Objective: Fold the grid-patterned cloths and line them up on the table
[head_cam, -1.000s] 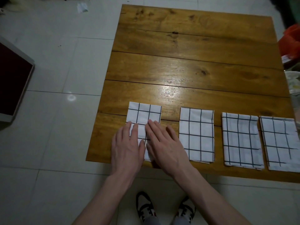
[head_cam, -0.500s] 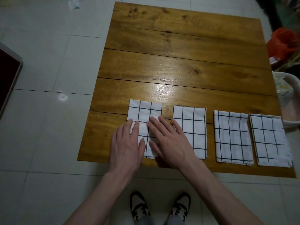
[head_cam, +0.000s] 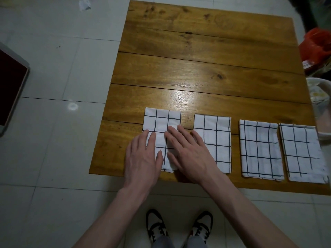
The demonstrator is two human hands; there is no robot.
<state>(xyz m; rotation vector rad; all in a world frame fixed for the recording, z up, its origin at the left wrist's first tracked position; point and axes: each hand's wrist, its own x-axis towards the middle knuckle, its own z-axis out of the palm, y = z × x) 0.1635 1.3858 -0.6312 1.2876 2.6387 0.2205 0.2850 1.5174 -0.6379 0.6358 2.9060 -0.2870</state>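
Four folded cloths lie in a row along the near edge of the tabletop [head_cam: 206, 72]. My left hand [head_cam: 141, 160] and right hand [head_cam: 191, 158] rest flat, fingers spread, on the leftmost cloth [head_cam: 162, 122], pinching nothing; the right palm overlaps the second cloth [head_cam: 217, 138]. I judge this the last step: pressing it flat and squaring it. It sits a little farther from me than the others, so next I'd slide it nearer.
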